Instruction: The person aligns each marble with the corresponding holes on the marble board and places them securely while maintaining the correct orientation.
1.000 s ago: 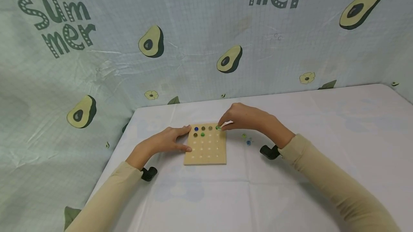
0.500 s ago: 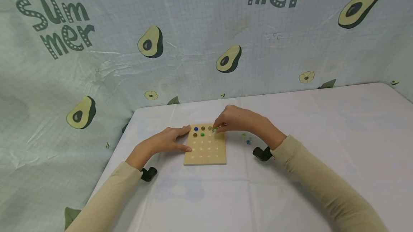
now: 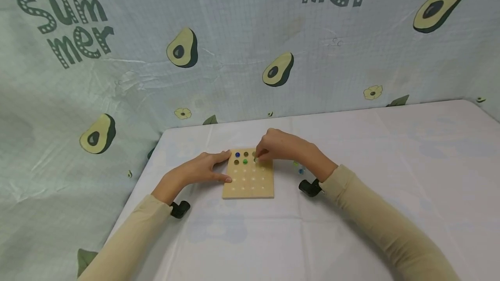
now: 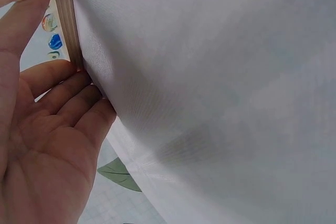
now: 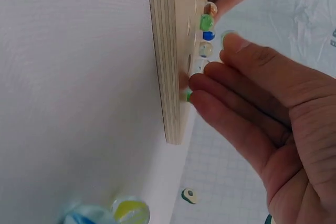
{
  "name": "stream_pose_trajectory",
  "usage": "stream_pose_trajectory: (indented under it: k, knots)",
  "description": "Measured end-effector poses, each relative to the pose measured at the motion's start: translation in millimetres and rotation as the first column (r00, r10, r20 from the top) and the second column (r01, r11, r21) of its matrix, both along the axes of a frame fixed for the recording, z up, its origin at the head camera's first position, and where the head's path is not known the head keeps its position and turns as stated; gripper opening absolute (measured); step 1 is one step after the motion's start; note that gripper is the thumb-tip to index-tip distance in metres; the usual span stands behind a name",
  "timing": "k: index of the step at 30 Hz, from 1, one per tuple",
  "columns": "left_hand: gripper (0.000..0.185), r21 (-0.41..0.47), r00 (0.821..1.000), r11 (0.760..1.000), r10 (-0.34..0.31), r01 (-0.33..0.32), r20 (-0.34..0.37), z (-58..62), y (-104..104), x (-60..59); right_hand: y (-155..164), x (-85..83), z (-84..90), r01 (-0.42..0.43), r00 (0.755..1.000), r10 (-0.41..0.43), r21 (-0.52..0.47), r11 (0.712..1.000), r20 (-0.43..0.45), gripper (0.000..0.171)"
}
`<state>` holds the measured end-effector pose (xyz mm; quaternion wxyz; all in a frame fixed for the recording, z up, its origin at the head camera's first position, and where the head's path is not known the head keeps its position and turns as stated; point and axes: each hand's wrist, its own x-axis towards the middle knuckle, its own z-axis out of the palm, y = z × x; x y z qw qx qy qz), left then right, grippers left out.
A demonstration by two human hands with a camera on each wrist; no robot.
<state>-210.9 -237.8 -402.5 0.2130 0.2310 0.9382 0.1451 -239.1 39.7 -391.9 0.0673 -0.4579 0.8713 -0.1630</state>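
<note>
Both hands work at a wooden peg board (image 3: 248, 176) lying flat on a table (image 3: 351, 229) draped in a white cloth, before an avocado-print backdrop (image 3: 234, 42). The left hand (image 3: 203, 169) rests with straight, relaxed fingers against the board's left edge, thumb along the near side, steadying it and gripping nothing. The right hand (image 3: 279, 146) hovers over the board's far rows, its fingertips (image 5: 202, 95) pressed together on a small green marble (image 5: 188, 95) held just above the board's surface.

Five marbles already sit in holes of the board: a blue marble (image 3: 237, 155) and two darker ones along the far row, then an amber and a bright green marble (image 3: 245, 162) in the second row. Most holes stand unfilled. Two spare marbles (image 3: 299, 169) lie loose on the cloth just right of the board.

By the look of it, the step in hand is seating the pinched marble in the second row, beside the green one. The next move appears to call for lowering it squarely over a hole and parting the fingertips gently, lest it roll off across the board.
</note>
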Motion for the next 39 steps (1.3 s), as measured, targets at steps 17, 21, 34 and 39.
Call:
stream_pose_trajectory:
  k: [17, 21, 34, 39]
  knots:
    - [0.101, -0.018, 1.0, 1.0, -0.01, 0.01, -0.005, -0.2, 0, -1.3, -28, -0.5, 7.5, 0.136, 0.99, -0.139, 0.162, 0.977, 0.005, 0.007]
    - [0.1, -0.015, 1.0, 1.0, -0.013, 0.013, -0.008, 0.0, 0, -1.7, -32, 0.0, 8.7, 0.146, 0.989, -0.143, 0.187, 0.971, -0.028, 0.006]
    - [0.101, -0.012, 1.0, 1.0, -0.011, 0.011, -0.003, 1.1, 1, -2.7, -34, 1.6, 10.6, 0.155, 0.988, -0.148, 0.205, 0.966, -0.048, 0.006]
    - [0.102, -0.007, 1.0, 1.0, -0.002, 0.002, 0.001, -0.2, 1, -1.0, -26, 3.9, 6.3, 0.144, 0.99, -0.141, 0.197, 0.97, -0.031, 0.012]
